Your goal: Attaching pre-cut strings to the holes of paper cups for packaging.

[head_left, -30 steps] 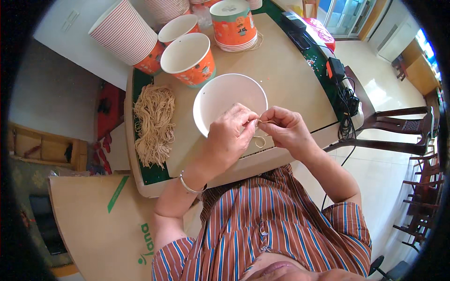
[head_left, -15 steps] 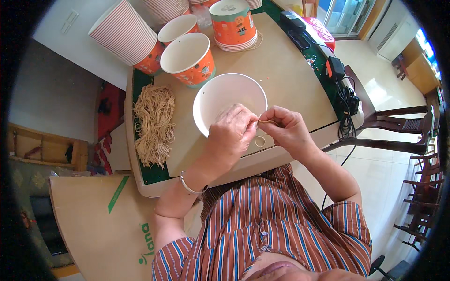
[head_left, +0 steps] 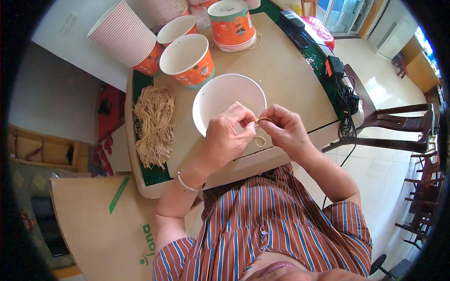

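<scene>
A thin tan cord runs between my two hands, and a small loop of it hangs below them over the table's front edge. My left hand pinches the cord between thumb and fingertips. Just to its right, my right hand pinches the same cord, fingertips almost touching the left ones. Right behind the hands is a white paper bucket, its near rim partly hidden by my left hand. On the left side of the table lies a bundle of tan cords.
Orange printed paper buckets and a tall tilted stack of buckets stand at the back left. An upturned bucket stack is behind. A power strip with black cables lines the right edge. A wooden chair stands right; a cardboard sheet lies lower left.
My left hand's fingers have shifted slightly and spread a little, while still pinching. The hanging cord loop has changed shape. The buckets and the cord bundle stay in place.
</scene>
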The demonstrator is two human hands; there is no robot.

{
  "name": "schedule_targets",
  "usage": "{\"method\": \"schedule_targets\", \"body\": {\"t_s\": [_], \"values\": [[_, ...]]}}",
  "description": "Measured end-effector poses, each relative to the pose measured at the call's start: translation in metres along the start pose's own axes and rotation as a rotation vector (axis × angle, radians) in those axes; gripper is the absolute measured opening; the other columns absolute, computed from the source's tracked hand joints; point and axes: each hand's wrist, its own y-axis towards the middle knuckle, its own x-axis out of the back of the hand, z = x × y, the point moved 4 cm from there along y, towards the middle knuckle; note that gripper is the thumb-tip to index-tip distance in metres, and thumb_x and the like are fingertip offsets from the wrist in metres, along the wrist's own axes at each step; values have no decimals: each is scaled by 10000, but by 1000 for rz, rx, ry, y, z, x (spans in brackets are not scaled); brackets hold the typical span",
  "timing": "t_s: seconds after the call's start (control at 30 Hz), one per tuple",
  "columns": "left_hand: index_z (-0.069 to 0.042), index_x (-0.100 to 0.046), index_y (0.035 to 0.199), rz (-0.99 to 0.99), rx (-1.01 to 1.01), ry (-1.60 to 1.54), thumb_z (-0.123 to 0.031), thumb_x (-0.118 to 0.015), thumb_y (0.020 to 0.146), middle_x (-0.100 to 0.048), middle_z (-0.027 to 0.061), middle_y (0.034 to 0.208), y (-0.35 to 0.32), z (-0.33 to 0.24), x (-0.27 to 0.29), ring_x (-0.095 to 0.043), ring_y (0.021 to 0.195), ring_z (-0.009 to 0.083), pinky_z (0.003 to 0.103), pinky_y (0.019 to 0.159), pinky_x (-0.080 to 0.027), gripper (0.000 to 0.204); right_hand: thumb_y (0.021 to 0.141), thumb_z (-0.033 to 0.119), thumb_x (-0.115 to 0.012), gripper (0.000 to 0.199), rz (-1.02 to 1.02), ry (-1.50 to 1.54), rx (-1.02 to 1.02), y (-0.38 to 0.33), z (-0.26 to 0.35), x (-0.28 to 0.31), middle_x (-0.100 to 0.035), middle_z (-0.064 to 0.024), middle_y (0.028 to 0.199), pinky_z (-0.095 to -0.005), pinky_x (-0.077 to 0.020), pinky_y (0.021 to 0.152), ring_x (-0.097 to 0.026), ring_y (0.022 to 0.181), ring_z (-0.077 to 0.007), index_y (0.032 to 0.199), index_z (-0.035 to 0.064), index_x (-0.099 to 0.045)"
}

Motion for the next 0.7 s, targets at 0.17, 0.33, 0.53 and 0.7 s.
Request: {"method": "schedule_targets", "body": {"t_s": [0.17, 0.33, 0.53, 0.7], "values": [[-1, -636, 903, 96, 111, -181, 24, -626, 871, -600, 20, 882, 2, 13, 3, -604, 850, 89, 247, 794, -507, 42, 953, 81, -657, 79, 0, -1, 22, -1, 4, -2, -640, 25, 822, -187, -446, 613, -556, 731, -19, 971, 6, -641], [13, -650, 922, 228, 268, -389, 6, -626, 910, -564, -6, 962, 6, 24, 1, -588, 906, 70, 230, 840, -497, 27, 977, 99, -634, 55, 39, 119, -109, -1, 3, 0, -519, 62, 709, -191, -293, 433, -407, 519, 4, 987, 48, -615], [24, -658, 943, 250, 301, -338, -5, -630, 919, -547, 6, 995, 8, 22, 1, -588, 918, 73, 229, 842, -497, 47, 939, 50, -665, 120, -136, -26, 295, -3, 0, 0, -490, 66, 694, -193, -308, 492, -414, 589, -5, 1023, 51, -578], [25, -660, 947, 243, 305, -342, -13, -627, 933, -548, 9, 988, 9, 25, 0, -585, 914, 72, 228, 830, -496, 53, 914, 1, -672, 105, -151, -239, 391, -10, 4, 2, -472, 43, 705, -212, -308, 503, -409, 595, -17, 984, 41, -606]]}}
